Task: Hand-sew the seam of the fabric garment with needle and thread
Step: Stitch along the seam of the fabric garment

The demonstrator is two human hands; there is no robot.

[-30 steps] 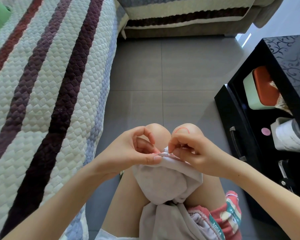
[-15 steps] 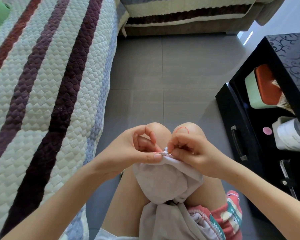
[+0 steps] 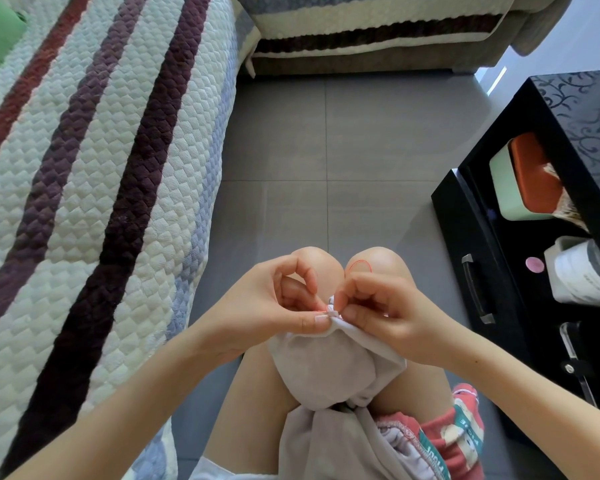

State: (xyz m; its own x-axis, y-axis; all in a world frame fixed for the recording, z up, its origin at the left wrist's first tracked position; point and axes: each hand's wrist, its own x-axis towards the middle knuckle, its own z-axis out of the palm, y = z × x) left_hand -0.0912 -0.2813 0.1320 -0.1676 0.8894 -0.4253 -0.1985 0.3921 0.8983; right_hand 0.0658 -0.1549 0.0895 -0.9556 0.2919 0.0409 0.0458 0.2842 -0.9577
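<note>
Grey fabric garment (image 3: pixel 326 368) draped over 2 knees; seam edge (image 3: pixel 333 309) pinched between left hand (image 3: pixel 264 306) and right hand (image 3: pixel 385 313), fingers curled. Red thread (image 3: pixel 360 264) looped above. Stitching judged underway, unfinished; needle indistinct.

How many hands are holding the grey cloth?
2. The left hand pinches the top edge of the grey cloth from its left side. The right hand pinches the same edge from the right. No other hands show.
</note>
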